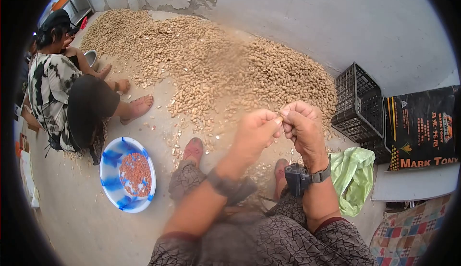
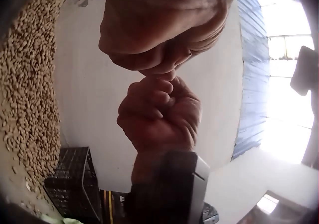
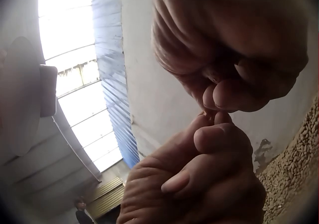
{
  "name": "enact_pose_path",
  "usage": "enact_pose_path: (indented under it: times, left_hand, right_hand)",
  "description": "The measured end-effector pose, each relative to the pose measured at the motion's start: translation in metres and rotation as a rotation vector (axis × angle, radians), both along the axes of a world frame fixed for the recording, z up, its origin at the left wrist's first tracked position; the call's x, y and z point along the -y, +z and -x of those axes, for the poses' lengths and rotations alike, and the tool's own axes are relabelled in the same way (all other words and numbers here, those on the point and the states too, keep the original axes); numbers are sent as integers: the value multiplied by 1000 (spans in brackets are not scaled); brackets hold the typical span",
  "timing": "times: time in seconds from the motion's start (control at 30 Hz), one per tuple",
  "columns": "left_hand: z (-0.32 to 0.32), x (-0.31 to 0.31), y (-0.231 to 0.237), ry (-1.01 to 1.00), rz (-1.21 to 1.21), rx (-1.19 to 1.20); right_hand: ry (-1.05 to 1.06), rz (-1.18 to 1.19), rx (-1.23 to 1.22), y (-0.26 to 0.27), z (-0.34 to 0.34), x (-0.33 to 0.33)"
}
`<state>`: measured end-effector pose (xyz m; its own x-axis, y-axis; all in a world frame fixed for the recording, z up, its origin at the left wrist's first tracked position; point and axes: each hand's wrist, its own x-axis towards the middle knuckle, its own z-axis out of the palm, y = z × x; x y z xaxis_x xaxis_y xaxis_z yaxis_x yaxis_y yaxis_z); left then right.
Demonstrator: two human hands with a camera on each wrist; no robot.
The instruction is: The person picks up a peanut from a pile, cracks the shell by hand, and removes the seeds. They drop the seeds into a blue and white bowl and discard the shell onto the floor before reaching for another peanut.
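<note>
In front of the body both hands meet at the fingertips. The left hand [image 1: 255, 132] and the right hand [image 1: 305, 126] pinch a small peanut [image 1: 281, 116] between them, mostly covered by thumbs and fingers. In the left wrist view, the left hand [image 2: 167, 27] is above and the right hand [image 2: 162, 114] below, tips touching. The right wrist view has the right hand [image 3: 234, 39] on top, its other fingers curled, and the left hand [image 3: 199, 179] beneath; a sliver of the peanut [image 3: 210, 115] shows where they meet.
A large heap of unshelled peanuts [image 1: 201, 50] lies along the wall. At left stands a blue-and-white basin [image 1: 108, 170] holding reddish kernels; another person [image 1: 55, 81] sits beyond it. Black crates [image 1: 357, 98], a green bag [image 1: 353, 170] and a black sack [image 1: 422, 127] are at right.
</note>
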<state>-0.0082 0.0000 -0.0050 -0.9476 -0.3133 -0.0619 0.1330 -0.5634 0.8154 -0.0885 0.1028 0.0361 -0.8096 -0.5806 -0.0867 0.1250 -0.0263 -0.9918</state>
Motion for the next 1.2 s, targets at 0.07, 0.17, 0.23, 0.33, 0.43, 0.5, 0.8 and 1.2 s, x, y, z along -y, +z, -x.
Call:
enact_pose_path:
  times: [0.07, 0.17, 0.23, 0.33, 0.43, 0.5, 0.8, 1.2]
  left_hand:
    - [0, 1, 0, 24, 33, 31]
    - [0, 2, 1, 27, 30, 70]
    - [-1, 1, 2, 48, -1, 73]
    - [2, 1, -7, 65, -20, 45]
    - [5, -1, -14, 63, -23, 52]
    - [4, -2, -10, 77, -14, 101]
    - [-3, 25, -1, 36, -141, 184]
    - [0, 4, 12, -32, 240, 56]
  right_hand:
    - [-11, -20, -1, 0, -1, 2]
    - [-27, -65, -111, -2, 0, 2]
    - [-20, -101, -112, 0, -1, 1]
    - [-21, -105, -143, -8, -1, 5]
    - [-13, -114, -313, -18, -1, 7]
    - [-46, -125, -372, -19, 2, 7]
    - [168, -282, -185, 9, 15, -12]
    - [130, -165, 137, -6, 15, 0]
